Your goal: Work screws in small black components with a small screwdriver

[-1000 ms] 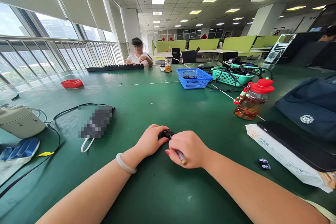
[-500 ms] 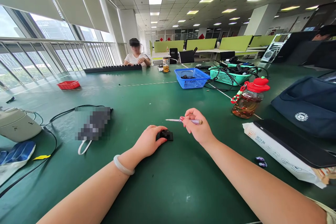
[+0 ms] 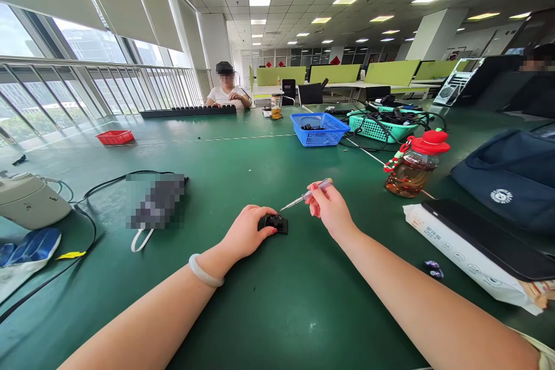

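My left hand [image 3: 246,232] rests on the green table [image 3: 277,289], its fingers closed on the left side of a small black part [image 3: 276,222] that lies flat there. My right hand [image 3: 330,208] hovers just right of the part and pinches a thin screwdriver [image 3: 307,193] with a clear handle. The metal tip slants down and to the left, ending a little above the black part without touching it. A pale bangle [image 3: 205,273] sits on my left wrist.
A red-capped jar [image 3: 414,169], a white box with a black slab on it [image 3: 477,248] and a dark blue bag [image 3: 509,179] lie to the right. Blue [image 3: 319,128] and teal [image 3: 381,126] baskets stand farther back. A black cable [image 3: 87,214] and a white device [image 3: 30,199] lie left. A person sits at the far end.
My right hand lifted off the black part with the screwdriver, swung it level, and now tilts its tip down toward the part. My left hand has stayed on the part.
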